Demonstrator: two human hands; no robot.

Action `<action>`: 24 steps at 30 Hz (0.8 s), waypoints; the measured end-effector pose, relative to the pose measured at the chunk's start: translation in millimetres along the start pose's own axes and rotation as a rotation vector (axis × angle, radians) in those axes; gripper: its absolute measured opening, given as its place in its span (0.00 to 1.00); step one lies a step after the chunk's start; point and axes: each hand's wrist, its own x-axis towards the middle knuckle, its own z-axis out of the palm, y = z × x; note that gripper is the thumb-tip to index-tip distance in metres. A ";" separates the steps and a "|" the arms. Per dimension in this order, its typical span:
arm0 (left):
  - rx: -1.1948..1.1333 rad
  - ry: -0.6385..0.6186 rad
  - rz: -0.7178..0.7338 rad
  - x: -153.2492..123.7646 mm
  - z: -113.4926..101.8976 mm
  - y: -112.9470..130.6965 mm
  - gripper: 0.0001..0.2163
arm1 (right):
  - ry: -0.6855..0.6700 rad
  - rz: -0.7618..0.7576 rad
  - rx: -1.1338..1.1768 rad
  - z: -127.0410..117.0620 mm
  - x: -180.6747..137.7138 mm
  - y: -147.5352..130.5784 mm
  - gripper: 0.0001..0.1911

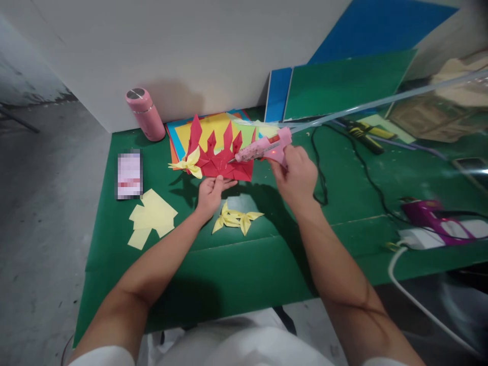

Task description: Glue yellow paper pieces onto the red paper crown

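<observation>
My right hand [295, 175] is closed round the grip of a pink hot glue gun [263, 146], whose nozzle points left onto a red folded paper piece with several points [221, 157]. A long clear glue stick [381, 101] runs out of the gun's back to the upper right. My left hand [209, 195] holds the lower edge of the red piece, fingers pressed on it. A yellow folded paper flower [189, 163] is stuck at the red piece's left side. Two more yellow folded flowers [236, 218] lie on the green table [247, 264] just below my left hand.
A pink bottle [145, 114] stands at the back left. Yellow paper squares [152, 217] and a phone [129, 174] lie left. Coloured sheets [213, 129] lie under the red piece. Green and blue boards [343, 84] lean behind. A purple glue gun [430, 213], black cable [358, 168] and white cable [415, 300] are right.
</observation>
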 end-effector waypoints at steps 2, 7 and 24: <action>0.023 0.010 -0.019 -0.4 0.5 0.7 0.17 | 0.004 0.015 0.004 0.4 0.0 0.4 0.20; 0.018 0.007 -0.018 -0.8 0.9 0.2 0.18 | 0.001 0.092 0.002 0.3 0.6 -2.1 0.23; -0.003 0.043 -0.060 0.7 1.6 2.4 0.16 | -0.029 0.125 0.124 2.9 -1.3 -3.3 0.29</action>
